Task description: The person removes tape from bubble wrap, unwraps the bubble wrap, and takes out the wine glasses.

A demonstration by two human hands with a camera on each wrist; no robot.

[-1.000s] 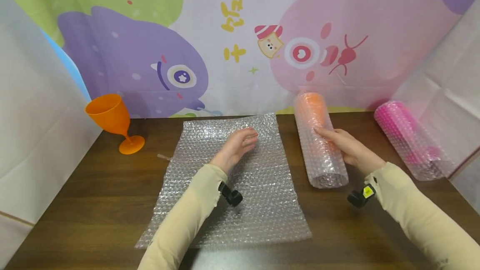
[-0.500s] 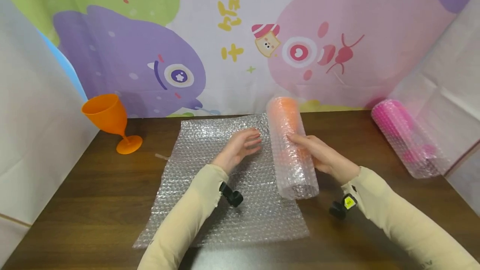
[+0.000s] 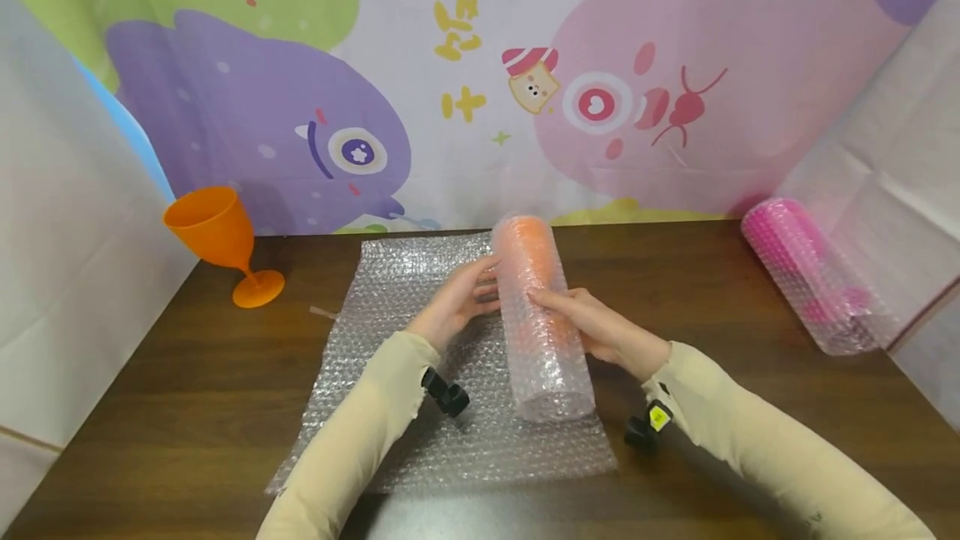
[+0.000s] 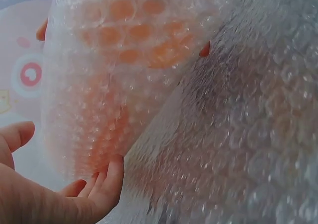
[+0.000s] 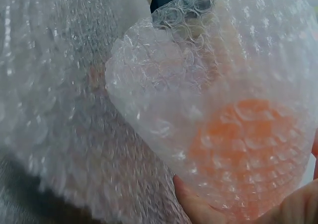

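Head view: I see R hand (image 3: pixel 603 328) gripping bubble-wrap roll (image 3: pixel 546 365) w/ orange item (image 3: pixel 530 244) inside, over flat wrap sheet (image 3: pixel 397 290); L hand (image 3: pixel 455 298), fingers loose, touches roll's L side. Orange goblet (image 3: pixel 217 230) off L.

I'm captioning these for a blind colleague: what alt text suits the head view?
A person's right hand grips a bubble-wrapped orange object over a flat bubble-wrap sheet, the left hand at its other side. An orange goblet stands at left and a pink wrapped roll lies at right on the brown table, before a cartoon backdrop.
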